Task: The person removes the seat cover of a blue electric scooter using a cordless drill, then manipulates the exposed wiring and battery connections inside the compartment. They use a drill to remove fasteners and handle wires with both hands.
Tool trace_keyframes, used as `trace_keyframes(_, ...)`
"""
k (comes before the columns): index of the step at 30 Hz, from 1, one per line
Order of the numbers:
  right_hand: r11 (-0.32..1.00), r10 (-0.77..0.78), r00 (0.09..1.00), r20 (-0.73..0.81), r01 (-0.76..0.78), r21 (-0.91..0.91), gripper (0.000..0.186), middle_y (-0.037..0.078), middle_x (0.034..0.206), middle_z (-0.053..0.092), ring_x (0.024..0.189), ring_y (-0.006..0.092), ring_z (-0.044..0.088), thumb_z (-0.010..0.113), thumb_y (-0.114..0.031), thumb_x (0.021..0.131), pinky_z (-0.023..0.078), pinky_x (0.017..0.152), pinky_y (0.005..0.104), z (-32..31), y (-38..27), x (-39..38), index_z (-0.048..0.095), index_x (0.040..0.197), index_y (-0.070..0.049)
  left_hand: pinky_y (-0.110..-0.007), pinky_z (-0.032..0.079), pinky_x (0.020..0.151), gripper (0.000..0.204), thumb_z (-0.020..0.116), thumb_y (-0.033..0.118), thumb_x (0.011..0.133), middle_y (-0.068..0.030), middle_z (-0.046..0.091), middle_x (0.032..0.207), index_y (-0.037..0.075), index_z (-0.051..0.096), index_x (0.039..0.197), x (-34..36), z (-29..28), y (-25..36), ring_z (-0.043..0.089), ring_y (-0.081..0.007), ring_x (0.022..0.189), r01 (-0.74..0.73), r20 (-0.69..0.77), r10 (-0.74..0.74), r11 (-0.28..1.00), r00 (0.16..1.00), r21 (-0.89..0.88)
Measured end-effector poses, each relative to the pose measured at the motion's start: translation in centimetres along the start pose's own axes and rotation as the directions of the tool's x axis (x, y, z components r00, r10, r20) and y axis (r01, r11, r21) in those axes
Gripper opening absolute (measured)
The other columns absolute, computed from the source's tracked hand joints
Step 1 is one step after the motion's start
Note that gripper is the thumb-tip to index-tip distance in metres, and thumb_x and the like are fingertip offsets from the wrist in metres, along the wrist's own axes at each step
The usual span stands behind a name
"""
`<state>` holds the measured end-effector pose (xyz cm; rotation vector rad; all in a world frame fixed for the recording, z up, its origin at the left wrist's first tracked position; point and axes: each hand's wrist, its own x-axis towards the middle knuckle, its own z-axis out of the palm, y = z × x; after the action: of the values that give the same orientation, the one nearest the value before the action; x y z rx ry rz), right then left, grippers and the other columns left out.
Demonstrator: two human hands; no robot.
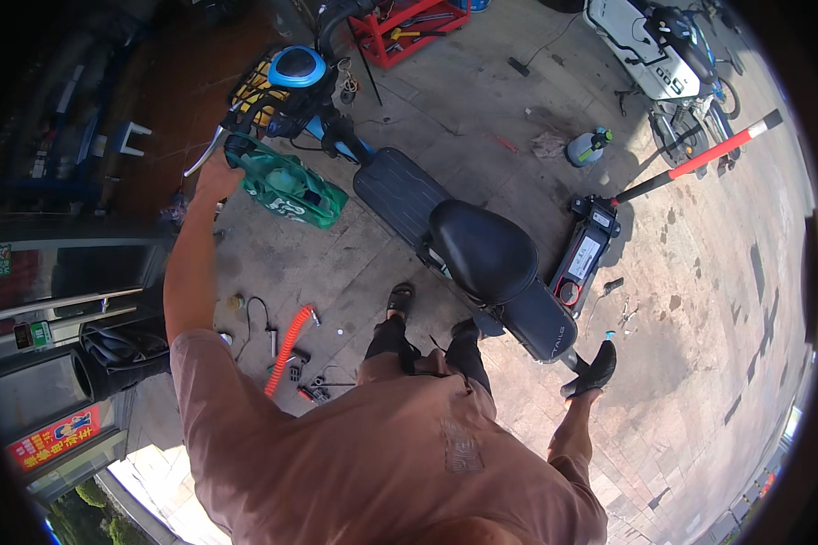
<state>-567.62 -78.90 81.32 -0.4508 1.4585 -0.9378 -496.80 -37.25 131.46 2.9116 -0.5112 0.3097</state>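
Standing beside the scooter [445, 227], the left hand [216, 177] clasped its handlebar grip [236, 143] while the gloved right hand [593, 371] gripped the rear rack [573, 361].

The electric scooter [445, 227] stands upright on the paved floor, black with blue trim. Its black saddle [482, 250] is the landmark: the ribbed black footboard [395, 191] lies just ahead of it, the flat rear seat [536, 318] directly behind. Farther ahead rise the handlebars, with a round blue display [296, 66] and a green bag [291, 189] hanging beside the left handle.
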Motion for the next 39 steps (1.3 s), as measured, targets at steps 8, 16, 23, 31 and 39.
trace_keyframes(8, 0.973, 0.148, 0.857, -0.493, -0.214, -0.081, 0.063, 0.014, 0.117, 0.065, 0.101, 0.0265, 0.063, 0.051, -0.051, 0.093, 0.048, 0.088, 0.0435, -1.6, -0.8, 2.5, 0.061, 0.121, 0.004, -0.042, 0.053, 0.071, 0.048, 0.072, 0.022, 0.071, -0.0225, 0.066, 0.100, 0.000, 0.055, 0.111, -0.4, -0.3, 1.5, 0.069, -0.0312, 0.078, 0.006, 0.093, 0.005, 0.993, 0.996, -0.121)
trace_keyframes(16, 0.644, -0.756, 0.647, -0.102, 0.762, 0.064, 0.034, 0.009, 0.114, 0.062, 0.102, 0.0217, 0.058, 0.047, -0.025, 0.103, 0.043, 0.094, 0.0393, 3.1, -18.9, -16.3, 0.055, 0.127, -0.001, -0.041, 0.051, 0.076, 0.052, 0.074, 0.026, 0.073, -0.0220, 0.066, 0.099, -0.002, 0.053, 0.112, -1.1, -1.1, 0.6, 0.069, -0.0302, 0.087, 0.014, 0.231, 0.049, 0.965, 0.972, -0.262)
trace_keyframes(23, -0.448, -0.638, -0.749, 0.179, 0.550, 0.705, 0.035, 0.013, 0.097, 0.064, 0.075, 0.0195, 0.054, 0.053, -0.031, 0.096, 0.038, 0.065, 0.0353, 9.4, -27.7, -48.5, 0.062, 0.117, -0.005, -0.035, 0.046, 0.096, 0.088, 0.078, 0.029, 0.075, -0.0246, 0.061, 0.121, -0.004, 0.034, 0.144, -4.1, -1.0, -1.8, 0.064, -0.0300, 0.108, -0.200, 0.006, 0.214, 0.923, 0.977, -0.329)
trace_keyframes(31, -0.670, -0.137, -0.971, -0.195, -0.054, 0.740, 0.017, 0.011, 0.076, 0.063, 0.061, 0.0150, 0.058, 0.065, -0.010, 0.087, 0.044, 0.051, 0.0277, 10.9, -26.2, -59.1, 0.061, 0.099, 0.001, -0.030, 0.053, 0.069, 0.079, 0.076, 0.023, 0.084, -0.0162, 0.063, 0.106, -0.003, 0.033, 0.145, -12.3, 3.7, -9.1, 0.066, -0.0185, 0.087, -0.071, -0.036, 0.068, 0.632, 0.997, -0.772)
trace_keyframes(39, -0.692, -0.279, -0.930, -0.238, 0.022, 0.722, 0.008, 0.007, 0.069, 0.062, 0.056, 0.0135, 0.057, 0.068, -0.006, 0.084, 0.041, 0.050, 0.0237, 3.6, -22.0, -58.6, 0.063, 0.087, -0.001, -0.034, 0.054, 0.074, 0.068, 0.074, 0.034, 0.083, -0.0146, 0.068, 0.104, 0.000, 0.047, 0.136, -28.7, 19.3, -20.6, 0.067, -0.0220, 0.086, 0.332, 0.563, -0.077, 0.869, 0.823, -0.366)
